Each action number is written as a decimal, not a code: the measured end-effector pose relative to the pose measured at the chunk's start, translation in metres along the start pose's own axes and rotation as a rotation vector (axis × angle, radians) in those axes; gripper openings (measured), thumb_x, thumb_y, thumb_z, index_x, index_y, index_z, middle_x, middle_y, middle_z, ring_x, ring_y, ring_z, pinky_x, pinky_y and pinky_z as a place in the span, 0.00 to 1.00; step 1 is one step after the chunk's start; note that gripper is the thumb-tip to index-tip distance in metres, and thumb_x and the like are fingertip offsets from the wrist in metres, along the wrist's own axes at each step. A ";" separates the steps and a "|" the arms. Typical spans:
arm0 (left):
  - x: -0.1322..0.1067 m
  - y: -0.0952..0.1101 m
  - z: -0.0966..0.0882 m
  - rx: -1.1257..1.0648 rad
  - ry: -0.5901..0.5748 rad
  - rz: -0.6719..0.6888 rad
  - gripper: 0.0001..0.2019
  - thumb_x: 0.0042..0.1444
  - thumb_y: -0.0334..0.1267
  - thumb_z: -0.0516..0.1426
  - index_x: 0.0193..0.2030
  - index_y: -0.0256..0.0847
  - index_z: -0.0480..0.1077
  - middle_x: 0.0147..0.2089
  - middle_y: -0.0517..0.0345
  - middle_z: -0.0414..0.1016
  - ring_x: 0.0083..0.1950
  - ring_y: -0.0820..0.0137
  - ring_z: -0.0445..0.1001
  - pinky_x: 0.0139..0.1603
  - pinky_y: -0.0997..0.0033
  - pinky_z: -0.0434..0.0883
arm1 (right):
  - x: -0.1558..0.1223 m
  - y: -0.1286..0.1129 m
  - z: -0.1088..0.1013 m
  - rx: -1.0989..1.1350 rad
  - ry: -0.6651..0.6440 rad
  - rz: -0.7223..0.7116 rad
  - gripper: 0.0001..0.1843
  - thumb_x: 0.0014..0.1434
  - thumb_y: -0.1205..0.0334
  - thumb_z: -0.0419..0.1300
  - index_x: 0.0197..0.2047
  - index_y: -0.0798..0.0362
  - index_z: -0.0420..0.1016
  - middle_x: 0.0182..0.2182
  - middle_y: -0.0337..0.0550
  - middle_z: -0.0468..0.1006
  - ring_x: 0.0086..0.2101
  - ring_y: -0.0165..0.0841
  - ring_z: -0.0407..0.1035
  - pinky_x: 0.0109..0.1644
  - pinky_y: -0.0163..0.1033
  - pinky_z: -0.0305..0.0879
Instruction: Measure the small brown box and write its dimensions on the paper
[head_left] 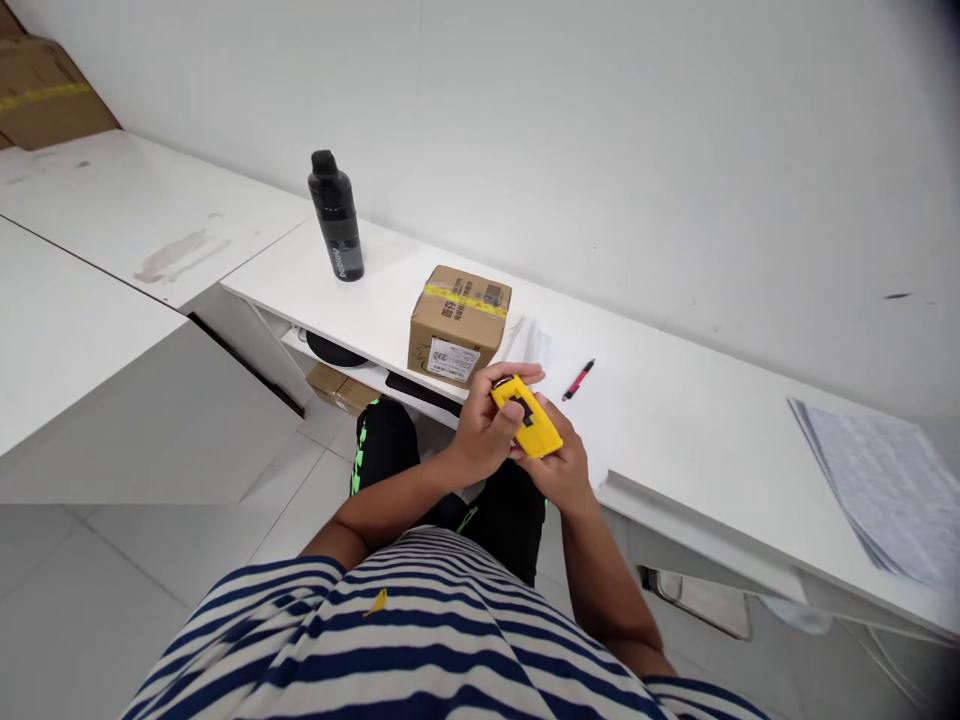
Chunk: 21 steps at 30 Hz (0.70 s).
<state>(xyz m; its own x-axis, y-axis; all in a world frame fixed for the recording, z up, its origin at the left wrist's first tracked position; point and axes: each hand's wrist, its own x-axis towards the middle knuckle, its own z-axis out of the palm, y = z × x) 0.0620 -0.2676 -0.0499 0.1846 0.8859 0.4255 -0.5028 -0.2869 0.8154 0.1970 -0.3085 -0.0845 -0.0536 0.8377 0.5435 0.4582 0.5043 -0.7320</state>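
Observation:
Between my two hands is a small yellow handheld object (541,432) with a black patch on its upper face; its exact kind cannot be made out. My left hand (486,430) is closed round its far left end, the thumb lying on the black patch. My right hand (566,465) wraps its near right side from below, and its fingers are partly hidden behind the object. Just beyond my hands, a taped cardboard box (450,325) with a white label stands on the white desk (660,410). Beside it lie some white papers (531,342).
A black bottle (336,220) stands left of the box. To the right lie a red and black pen (579,380) and a stack of printed sheets (885,480). Under the desktop, a shelf holds dark items, with a flat carton (341,388) below. Larger cartons (56,95) sit far left.

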 end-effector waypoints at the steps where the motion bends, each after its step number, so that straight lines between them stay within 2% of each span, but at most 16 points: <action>1: 0.004 0.015 -0.010 0.049 -0.034 -0.024 0.31 0.61 0.66 0.55 0.61 0.47 0.62 0.64 0.43 0.73 0.64 0.57 0.75 0.63 0.56 0.72 | 0.010 -0.004 0.000 -0.046 -0.017 -0.044 0.38 0.59 0.52 0.69 0.70 0.44 0.65 0.61 0.51 0.78 0.57 0.46 0.76 0.59 0.52 0.76; 3: 0.011 0.041 -0.035 0.236 -0.094 -0.102 0.33 0.59 0.66 0.57 0.62 0.45 0.66 0.65 0.43 0.74 0.65 0.55 0.75 0.63 0.56 0.72 | 0.029 -0.012 -0.005 -0.113 -0.093 -0.127 0.36 0.59 0.57 0.68 0.69 0.44 0.66 0.57 0.49 0.81 0.51 0.44 0.80 0.52 0.46 0.79; 6: 0.011 0.070 -0.072 0.555 -0.167 -0.298 0.30 0.58 0.64 0.59 0.57 0.45 0.72 0.51 0.50 0.81 0.51 0.59 0.80 0.53 0.60 0.74 | 0.055 -0.025 -0.013 -0.191 -0.271 -0.225 0.35 0.56 0.65 0.65 0.68 0.43 0.69 0.55 0.45 0.83 0.46 0.39 0.82 0.46 0.40 0.79; 8: 0.012 0.083 -0.089 0.614 -0.233 -0.407 0.27 0.56 0.63 0.61 0.51 0.44 0.73 0.41 0.56 0.80 0.40 0.65 0.78 0.42 0.65 0.73 | 0.069 -0.033 -0.015 -0.211 -0.396 -0.258 0.35 0.55 0.66 0.63 0.67 0.41 0.70 0.53 0.43 0.84 0.42 0.37 0.82 0.43 0.39 0.78; 10: 0.019 0.094 -0.099 0.597 -0.286 -0.446 0.26 0.52 0.62 0.65 0.47 0.44 0.72 0.34 0.60 0.75 0.33 0.70 0.73 0.34 0.69 0.68 | 0.082 -0.039 -0.016 -0.197 -0.476 -0.245 0.34 0.56 0.64 0.62 0.66 0.41 0.71 0.53 0.43 0.84 0.41 0.37 0.81 0.40 0.39 0.77; 11: 0.027 0.099 -0.103 0.604 -0.272 -0.440 0.26 0.50 0.60 0.67 0.45 0.44 0.71 0.32 0.62 0.73 0.31 0.72 0.70 0.31 0.70 0.66 | 0.088 -0.040 -0.018 -0.184 -0.485 -0.217 0.32 0.56 0.63 0.63 0.65 0.41 0.72 0.53 0.44 0.83 0.41 0.37 0.80 0.39 0.39 0.76; 13: 0.054 0.105 -0.113 0.640 -0.153 -0.394 0.24 0.49 0.59 0.69 0.41 0.44 0.68 0.31 0.62 0.69 0.30 0.73 0.67 0.29 0.72 0.62 | 0.098 -0.037 -0.024 -0.153 -0.420 -0.118 0.29 0.56 0.58 0.66 0.62 0.42 0.75 0.52 0.47 0.83 0.40 0.39 0.79 0.34 0.40 0.75; 15: 0.092 0.106 -0.130 0.659 0.022 -0.317 0.22 0.55 0.58 0.65 0.37 0.43 0.65 0.32 0.60 0.67 0.32 0.73 0.68 0.30 0.72 0.62 | 0.108 -0.023 -0.035 -0.093 -0.251 0.019 0.29 0.53 0.52 0.69 0.59 0.44 0.77 0.50 0.49 0.83 0.39 0.41 0.78 0.33 0.42 0.73; 17: 0.133 0.100 -0.152 0.650 0.111 -0.251 0.20 0.61 0.57 0.61 0.35 0.43 0.62 0.32 0.59 0.66 0.33 0.73 0.67 0.33 0.72 0.65 | 0.116 -0.002 -0.048 0.009 -0.046 0.146 0.28 0.50 0.47 0.70 0.54 0.46 0.77 0.44 0.48 0.83 0.37 0.41 0.77 0.33 0.43 0.73; 19: 0.164 0.088 -0.173 0.655 0.106 -0.272 0.20 0.63 0.56 0.59 0.33 0.42 0.61 0.32 0.60 0.66 0.32 0.74 0.66 0.33 0.72 0.65 | 0.121 0.024 -0.059 0.116 0.106 0.247 0.27 0.48 0.44 0.69 0.48 0.48 0.76 0.35 0.44 0.79 0.30 0.36 0.71 0.29 0.41 0.68; 21: 0.180 0.074 -0.185 0.692 0.033 -0.357 0.20 0.62 0.56 0.60 0.32 0.42 0.61 0.31 0.59 0.67 0.32 0.74 0.65 0.33 0.71 0.64 | 0.125 0.046 -0.066 0.162 0.152 0.322 0.27 0.47 0.44 0.69 0.47 0.49 0.75 0.31 0.39 0.75 0.24 0.29 0.62 0.25 0.36 0.59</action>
<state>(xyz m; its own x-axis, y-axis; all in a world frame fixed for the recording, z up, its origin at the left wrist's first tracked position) -0.0980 -0.0617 0.0145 0.2051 0.9748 0.0877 0.2255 -0.1342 0.9650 0.2698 -0.1946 -0.0233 0.2081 0.9239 0.3210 0.2835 0.2571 -0.9239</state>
